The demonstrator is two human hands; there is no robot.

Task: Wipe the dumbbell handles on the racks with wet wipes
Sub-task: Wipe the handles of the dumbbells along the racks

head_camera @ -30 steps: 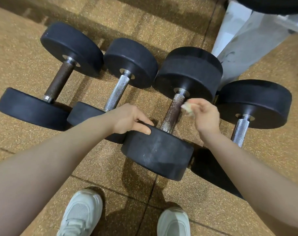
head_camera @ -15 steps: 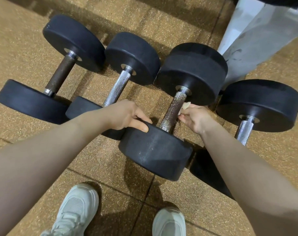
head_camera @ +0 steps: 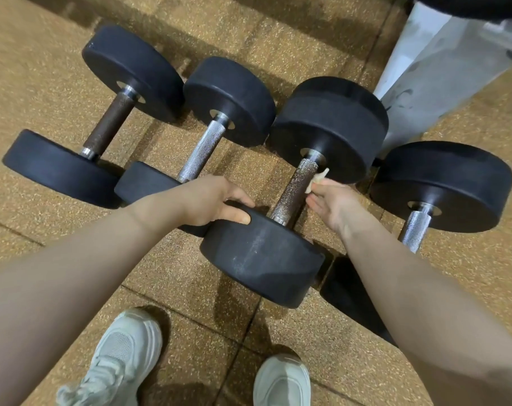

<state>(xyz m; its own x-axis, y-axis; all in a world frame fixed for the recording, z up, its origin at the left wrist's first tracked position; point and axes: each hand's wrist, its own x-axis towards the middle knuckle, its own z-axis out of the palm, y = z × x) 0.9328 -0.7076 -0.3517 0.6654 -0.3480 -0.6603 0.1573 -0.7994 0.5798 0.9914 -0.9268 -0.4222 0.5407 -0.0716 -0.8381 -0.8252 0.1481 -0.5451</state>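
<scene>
Landmark: third dumbbell (head_camera: 295, 189), counting from the left of four lying on the speckled rubber floor (head_camera: 44, 83); its handle (head_camera: 295, 186) is rust-brown and flecked.
Left hand (head_camera: 210, 200): rests on the near head (head_camera: 263, 259) of the third dumbbell, thumb along its top edge, fingers curled over the far rim; looks like a steadying hold.
Right hand (head_camera: 333, 203): just right of the handle, palm turned up; fingertips pinch a small crumpled wet wipe (head_camera: 317, 178) against the handle's right side.
Wipe contact: touching the upper part of the handle, near the far head (head_camera: 330, 127).
Neighbours: chrome-handled dumbbell (head_camera: 202, 150) to the left, near head almost touching; another dumbbell (head_camera: 418, 227) to the right, close by the right forearm.
Also there: white frame leg (head_camera: 424, 68) beyond; two pale shoes (head_camera: 117, 358) in front.
Risk, roll: if the left hand eases off, the rubbing could turn the dumbbell toward the shoes.
Risk, wipe: rough rust may shred so small a scrap.
Risk, coverage: the underside could be missed.
</scene>
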